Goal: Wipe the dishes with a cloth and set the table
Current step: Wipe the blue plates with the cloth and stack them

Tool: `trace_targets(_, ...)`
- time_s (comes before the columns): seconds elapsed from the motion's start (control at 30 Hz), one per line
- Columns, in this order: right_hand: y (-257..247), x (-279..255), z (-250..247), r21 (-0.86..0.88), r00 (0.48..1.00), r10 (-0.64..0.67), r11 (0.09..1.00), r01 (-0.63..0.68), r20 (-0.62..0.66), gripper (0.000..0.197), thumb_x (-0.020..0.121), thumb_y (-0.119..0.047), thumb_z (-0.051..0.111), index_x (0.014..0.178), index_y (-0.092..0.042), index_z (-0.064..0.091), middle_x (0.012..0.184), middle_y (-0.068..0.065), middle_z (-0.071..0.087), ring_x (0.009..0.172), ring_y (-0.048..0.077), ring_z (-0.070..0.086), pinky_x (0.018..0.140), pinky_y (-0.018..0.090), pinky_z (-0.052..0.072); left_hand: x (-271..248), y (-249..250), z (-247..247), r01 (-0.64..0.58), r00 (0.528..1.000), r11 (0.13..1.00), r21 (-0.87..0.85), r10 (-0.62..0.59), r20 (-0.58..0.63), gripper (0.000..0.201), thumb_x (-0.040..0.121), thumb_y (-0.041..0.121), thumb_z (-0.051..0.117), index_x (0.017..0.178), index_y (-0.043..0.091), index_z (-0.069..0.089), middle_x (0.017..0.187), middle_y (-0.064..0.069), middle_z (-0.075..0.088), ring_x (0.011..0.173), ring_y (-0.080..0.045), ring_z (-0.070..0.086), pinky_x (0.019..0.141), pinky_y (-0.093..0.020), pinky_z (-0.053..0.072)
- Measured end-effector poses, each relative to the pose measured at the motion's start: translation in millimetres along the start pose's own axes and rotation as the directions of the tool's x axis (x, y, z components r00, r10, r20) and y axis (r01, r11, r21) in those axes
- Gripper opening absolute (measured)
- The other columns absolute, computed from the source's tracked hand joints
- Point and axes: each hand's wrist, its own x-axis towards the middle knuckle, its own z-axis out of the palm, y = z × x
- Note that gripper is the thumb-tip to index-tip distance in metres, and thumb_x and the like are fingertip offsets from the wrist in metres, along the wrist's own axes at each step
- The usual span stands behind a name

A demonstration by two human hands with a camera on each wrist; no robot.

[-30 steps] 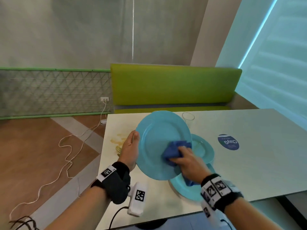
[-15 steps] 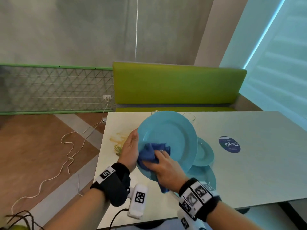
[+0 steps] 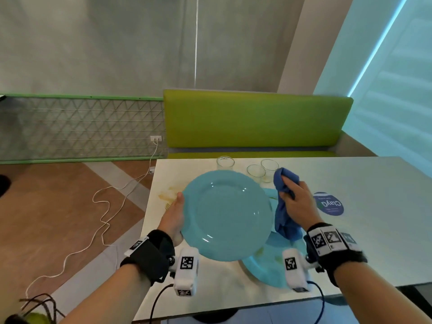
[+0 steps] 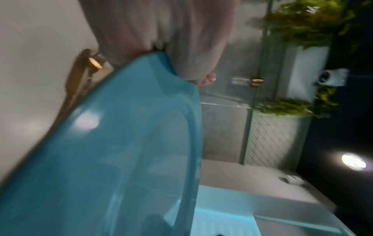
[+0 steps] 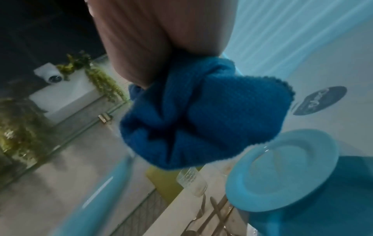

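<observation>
My left hand (image 3: 175, 215) grips the left rim of a large light-blue plate (image 3: 226, 215), held tilted above the white table (image 3: 374, 230); the left wrist view shows that plate (image 4: 113, 151) close up under my thumb. To its right, my right hand (image 3: 295, 202) grips a bunched dark-blue cloth (image 3: 284, 206), clear of the plate; the cloth (image 5: 201, 111) fills the right wrist view. Under the held plate lie a large blue plate (image 3: 266, 267) and a smaller blue plate (image 5: 282, 170).
Three clear glasses (image 3: 256, 171) stand at the table's far side, near the green bench (image 3: 254, 118). Cutlery (image 5: 210, 212) lies on the table left of the plates. A round blue sticker (image 3: 329, 203) marks the table at right. A white cable (image 3: 102, 211) trails on the floor at left.
My right hand has lifted the cloth off the plate's face and swung it out to the right. The plate now tilts flatter, uncovering the glasses behind it.
</observation>
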Motion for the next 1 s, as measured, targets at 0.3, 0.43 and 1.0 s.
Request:
trace_targets(0.3,-2.7,-9.8,30.7,-0.023,0.983,0.000,1.000,0.004,0.181,0.044,0.090,0.000,0.048,0.131,-0.015,0.052,0.115,0.016,0.058,0.090,0.023,0.054,0.067,0.014,0.031,1.7,-46.5,-104.0,0.203,0.965,0.926,0.317,-0.134,-0.227,0.056,0.097,0.051,0.032,0.131,0.011,0.051,0.134,-0.013,0.055,0.120,-0.028,0.054,0.109,-0.040,0.037)
trace_targets(0.43,-2.7,-6.6,51.7,-0.033,0.963,0.034,0.999,-0.026,0.269,0.046,0.092,-0.003,0.047,0.134,-0.019,0.048,0.118,0.019,0.053,0.104,0.031,0.053,0.082,0.024,0.036,31.3,-104.6,-161.8,0.297,0.934,0.868,0.398,-0.178,-0.309,0.110,0.054,0.089,0.052,0.133,0.014,0.051,0.138,-0.012,0.052,0.126,-0.030,0.050,0.112,-0.044,0.033)
trace_targets(1.0,24.4,6.3,43.3,-0.023,0.946,0.172,0.985,-0.173,0.273,0.046,0.090,-0.008,0.052,0.134,-0.021,0.048,0.125,0.017,0.054,0.115,0.033,0.052,0.094,0.031,0.038,33.8,-88.9,-125.0,0.421,0.877,0.654,0.629,-0.117,-0.466,0.061,0.085,0.030,0.066,0.134,0.002,0.044,0.138,-0.018,0.048,0.128,-0.031,0.046,0.105,-0.034,0.034)
